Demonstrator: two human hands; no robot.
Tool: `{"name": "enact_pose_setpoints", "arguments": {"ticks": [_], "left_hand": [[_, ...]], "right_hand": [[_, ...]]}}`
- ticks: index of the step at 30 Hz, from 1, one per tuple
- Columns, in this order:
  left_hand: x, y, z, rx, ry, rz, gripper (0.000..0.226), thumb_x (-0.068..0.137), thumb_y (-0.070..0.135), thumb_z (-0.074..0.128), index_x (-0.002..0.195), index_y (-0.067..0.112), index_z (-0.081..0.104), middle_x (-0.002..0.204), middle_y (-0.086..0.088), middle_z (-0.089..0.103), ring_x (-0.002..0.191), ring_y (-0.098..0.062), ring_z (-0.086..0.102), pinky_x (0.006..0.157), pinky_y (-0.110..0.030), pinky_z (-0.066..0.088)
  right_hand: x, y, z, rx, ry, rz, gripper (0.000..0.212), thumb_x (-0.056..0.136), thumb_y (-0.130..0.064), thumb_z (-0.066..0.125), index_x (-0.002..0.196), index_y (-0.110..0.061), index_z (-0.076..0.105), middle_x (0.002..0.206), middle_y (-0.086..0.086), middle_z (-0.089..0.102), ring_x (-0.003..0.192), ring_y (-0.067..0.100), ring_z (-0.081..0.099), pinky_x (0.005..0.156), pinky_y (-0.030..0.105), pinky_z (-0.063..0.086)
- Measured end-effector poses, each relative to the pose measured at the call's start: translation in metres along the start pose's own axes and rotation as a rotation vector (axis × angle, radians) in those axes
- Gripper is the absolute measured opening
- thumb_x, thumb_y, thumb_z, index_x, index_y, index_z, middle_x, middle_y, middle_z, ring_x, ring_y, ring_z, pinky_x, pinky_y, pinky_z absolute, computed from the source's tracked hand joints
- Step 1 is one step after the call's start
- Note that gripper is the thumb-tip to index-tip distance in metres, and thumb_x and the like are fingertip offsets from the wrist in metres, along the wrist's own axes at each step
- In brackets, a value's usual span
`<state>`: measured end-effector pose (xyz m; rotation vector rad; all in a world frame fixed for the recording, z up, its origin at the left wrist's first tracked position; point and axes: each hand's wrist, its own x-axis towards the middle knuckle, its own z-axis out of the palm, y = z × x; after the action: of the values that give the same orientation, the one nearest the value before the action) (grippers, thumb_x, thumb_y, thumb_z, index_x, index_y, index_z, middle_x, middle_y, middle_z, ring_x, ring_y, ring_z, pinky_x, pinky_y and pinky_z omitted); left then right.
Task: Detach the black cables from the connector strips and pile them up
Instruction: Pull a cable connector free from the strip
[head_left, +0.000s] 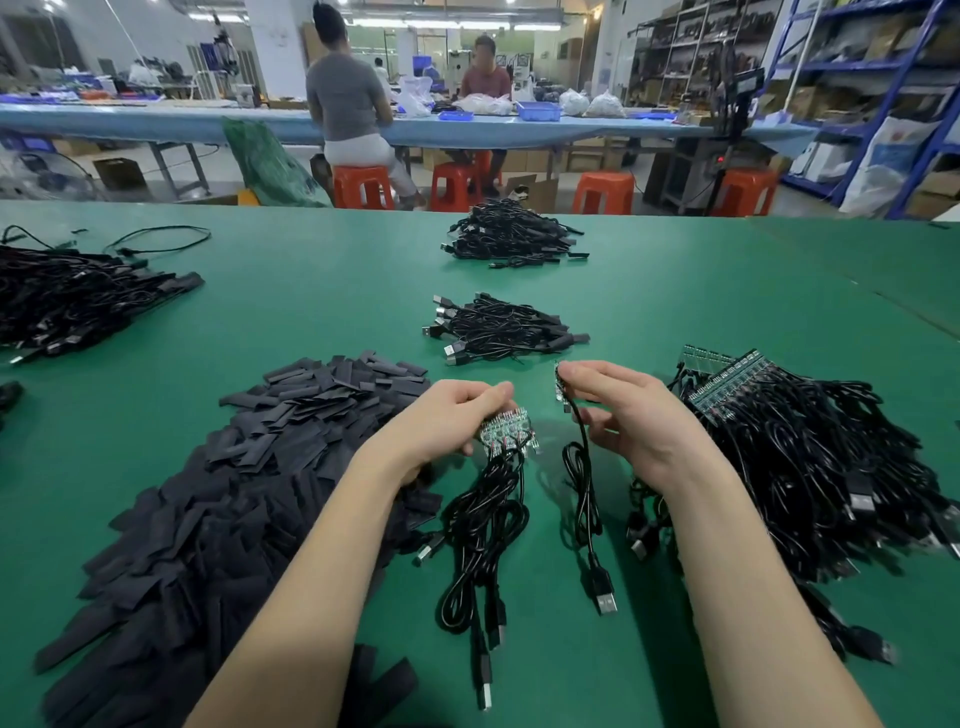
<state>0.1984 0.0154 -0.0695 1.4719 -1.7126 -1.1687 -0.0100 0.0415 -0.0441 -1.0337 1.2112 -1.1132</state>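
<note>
Setting: workshop with a green work mat (675, 291) in front; behind it, a long blue bench (156, 124), orange stools (605, 191) and two seated people (345, 104).
Left hand (441, 421): fingers curled, pinching a short connector strip (506, 428) at its upper edge, held just above the mat.
Strip cables (483, 525): several black cables hang from that strip and trail toward the near edge, USB plugs lying on the mat.
Right hand (623, 415): thumb and forefinger pinch a single small board piece (560, 387); the other fingers are loosely curled below.
Single cable (584, 499): hangs from the pinched piece, apart from the left strip, its USB plug (605, 597) resting on the mat.
Unprocessed heap (810, 467): strips with attached cables, just right of the right hand.
Detached pile (504, 330): loose black cables beyond both hands; a second pile (511, 234) lies farther back.
Black sleeves (249, 478): a broad heap of flat pieces under and left of the left forearm.
Far-left heap (78, 296): more black cables near the mat's left edge.
</note>
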Motion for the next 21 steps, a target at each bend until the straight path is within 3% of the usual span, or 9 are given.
{"name": "enact_pose_setpoints", "arguments": {"ticks": [2,5,7,9,11,14,17,19,21], "left_hand": [[0.002,-0.003,0.001,0.206,0.026,0.067,0.035,0.096,0.061,0.049,0.094,0.037,0.075,0.095,0.020,0.073,0.092,-0.010,0.069,0.089,-0.034,0.055],[0.003,-0.004,0.005,0.357,0.124,0.147,0.029,0.097,0.056,0.053,0.100,0.035,0.073,0.096,0.021,0.072,0.092,0.006,0.062,0.084,-0.025,0.046],[0.003,0.000,0.007,0.147,0.135,0.184,0.026,0.098,0.049,0.056,0.100,0.031,0.074,0.097,0.017,0.074,0.093,-0.001,0.067,0.086,-0.024,0.049],[0.001,0.008,0.009,-0.272,0.011,0.146,0.022,0.101,0.038,0.057,0.099,0.024,0.074,0.095,0.010,0.077,0.092,-0.012,0.072,0.088,-0.029,0.056],[-0.002,0.013,0.008,-0.548,-0.129,0.111,0.018,0.100,0.029,0.060,0.102,0.016,0.072,0.092,0.003,0.077,0.089,-0.019,0.073,0.085,-0.031,0.059],[-0.002,0.013,0.012,-0.630,-0.173,0.125,0.011,0.096,0.019,0.066,0.105,0.013,0.069,0.097,-0.007,0.076,0.087,-0.022,0.071,0.078,-0.027,0.057],[-0.001,0.012,0.013,-0.695,-0.123,0.103,0.005,0.095,0.011,0.065,0.098,0.014,0.068,0.088,-0.002,0.075,0.079,-0.019,0.071,0.074,-0.025,0.058],[-0.001,0.010,0.015,-0.723,-0.123,0.086,0.005,0.095,0.009,0.065,0.096,0.013,0.067,0.086,-0.002,0.075,0.074,-0.016,0.072,0.071,-0.023,0.058],[0.002,0.008,0.016,-0.737,-0.123,0.080,0.004,0.095,0.009,0.065,0.097,0.012,0.067,0.086,-0.004,0.076,0.073,-0.017,0.073,0.068,-0.023,0.058]], "right_hand": [[0.000,-0.003,0.002,-0.036,0.024,-0.025,0.010,0.073,-0.038,0.086,0.078,-0.031,0.081,0.081,-0.010,0.075,0.055,0.002,0.060,0.052,0.016,0.044],[-0.002,-0.004,0.008,-0.065,0.043,-0.030,0.008,0.078,-0.037,0.084,0.078,-0.030,0.080,0.082,-0.010,0.075,0.056,0.003,0.061,0.059,0.020,0.044],[-0.003,-0.005,0.013,-0.065,0.049,-0.031,0.009,0.079,-0.036,0.084,0.079,-0.028,0.080,0.082,-0.010,0.076,0.057,0.003,0.062,0.060,0.021,0.044],[-0.004,-0.007,0.018,-0.059,0.053,-0.033,0.008,0.080,-0.034,0.084,0.078,-0.028,0.080,0.076,-0.012,0.074,0.056,0.005,0.062,0.057,0.019,0.046],[-0.004,-0.009,0.023,-0.031,0.070,-0.042,0.007,0.080,-0.031,0.084,0.079,-0.026,0.079,0.067,-0.013,0.071,0.054,0.007,0.062,0.051,0.017,0.047],[-0.006,-0.011,0.027,-0.011,0.081,-0.046,0.011,0.081,-0.032,0.083,0.085,-0.024,0.078,0.066,-0.011,0.068,0.054,0.009,0.063,0.050,0.017,0.048],[-0.010,-0.019,0.022,-0.097,0.065,-0.029,0.024,0.084,-0.044,0.078,0.100,-0.027,0.075,0.087,-0.003,0.068,0.065,0.011,0.071,0.059,0.022,0.051],[-0.015,-0.029,0.018,-0.218,0.166,-0.115,0.023,0.088,-0.048,0.073,0.101,-0.029,0.072,0.095,0.000,0.072,0.065,0.004,0.070,0.061,0.022,0.051],[-0.022,-0.041,0.022,-0.347,0.276,-0.288,0.018,0.090,-0.048,0.070,0.095,-0.031,0.071,0.090,-0.001,0.075,0.062,-0.002,0.066,0.058,0.019,0.050]]}}
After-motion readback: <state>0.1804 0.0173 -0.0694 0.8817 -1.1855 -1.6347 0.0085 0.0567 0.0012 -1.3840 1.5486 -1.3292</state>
